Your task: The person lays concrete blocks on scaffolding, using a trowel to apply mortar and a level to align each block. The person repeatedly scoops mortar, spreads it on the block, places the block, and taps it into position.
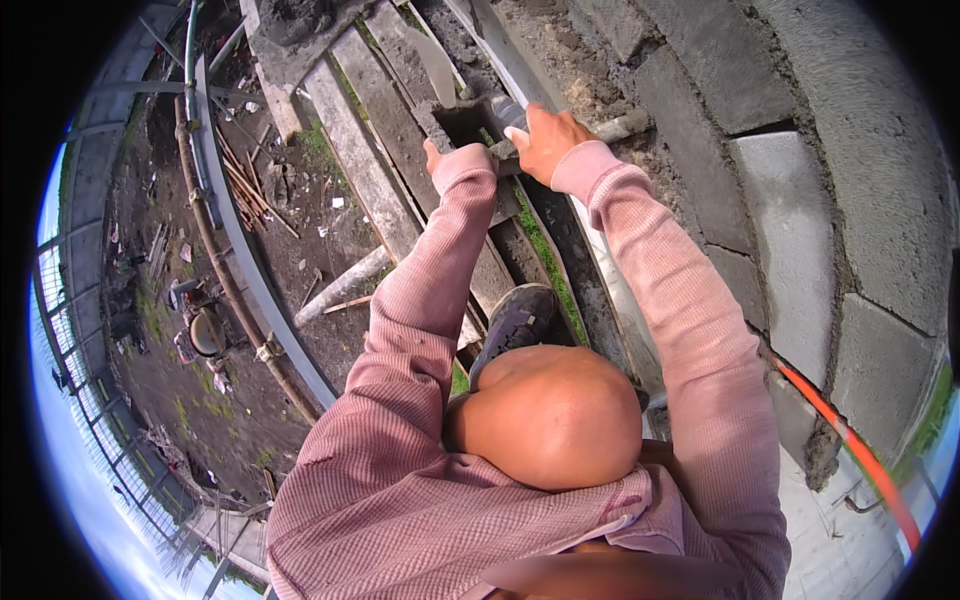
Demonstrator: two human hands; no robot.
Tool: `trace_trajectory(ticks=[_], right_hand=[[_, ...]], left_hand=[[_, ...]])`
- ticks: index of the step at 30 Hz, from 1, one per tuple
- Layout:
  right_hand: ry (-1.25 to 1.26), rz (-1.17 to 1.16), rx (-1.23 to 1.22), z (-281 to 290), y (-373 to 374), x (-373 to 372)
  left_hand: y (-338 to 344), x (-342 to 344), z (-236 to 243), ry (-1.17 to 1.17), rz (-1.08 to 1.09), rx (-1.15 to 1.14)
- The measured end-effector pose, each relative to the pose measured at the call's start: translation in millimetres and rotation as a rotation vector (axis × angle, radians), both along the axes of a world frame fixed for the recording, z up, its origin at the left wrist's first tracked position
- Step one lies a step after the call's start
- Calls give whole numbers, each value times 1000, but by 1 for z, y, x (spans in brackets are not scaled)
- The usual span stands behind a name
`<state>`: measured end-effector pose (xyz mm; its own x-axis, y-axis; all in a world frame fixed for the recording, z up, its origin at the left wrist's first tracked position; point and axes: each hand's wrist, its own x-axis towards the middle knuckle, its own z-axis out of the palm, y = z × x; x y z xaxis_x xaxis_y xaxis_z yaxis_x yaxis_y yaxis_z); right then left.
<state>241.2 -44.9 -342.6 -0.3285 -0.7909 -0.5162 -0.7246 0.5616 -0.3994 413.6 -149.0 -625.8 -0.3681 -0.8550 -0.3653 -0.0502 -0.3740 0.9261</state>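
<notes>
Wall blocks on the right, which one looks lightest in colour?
The pale block in the middle of the wall, right of the right sleeve. Those above and below it are darker grey.

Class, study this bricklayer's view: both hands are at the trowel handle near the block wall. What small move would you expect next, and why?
Probably a short scoop or lift of the trowel. The right hand grips its handle, the left hand is close beside it at the edge of the dark mortar container, and the block wall to the right shows wet joints. The blade is hidden, so this is only likely.
</notes>
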Motion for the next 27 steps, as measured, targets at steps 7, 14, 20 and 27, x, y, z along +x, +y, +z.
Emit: trace_trajectory(ticks=[7,14,20,27], right_hand=[[251,-10,-146,10,-6,5],[375,90,-83,10,-2,3],[255,179,110,16,-5,8],[191,-144,-213,20,-8,8]], left_hand=[[15,-9,85,522,491,780],[8,-25,67,108,492,435],[-2,-11,42,276,297,291],[-1,-5,-19,-844,-266,-275]])
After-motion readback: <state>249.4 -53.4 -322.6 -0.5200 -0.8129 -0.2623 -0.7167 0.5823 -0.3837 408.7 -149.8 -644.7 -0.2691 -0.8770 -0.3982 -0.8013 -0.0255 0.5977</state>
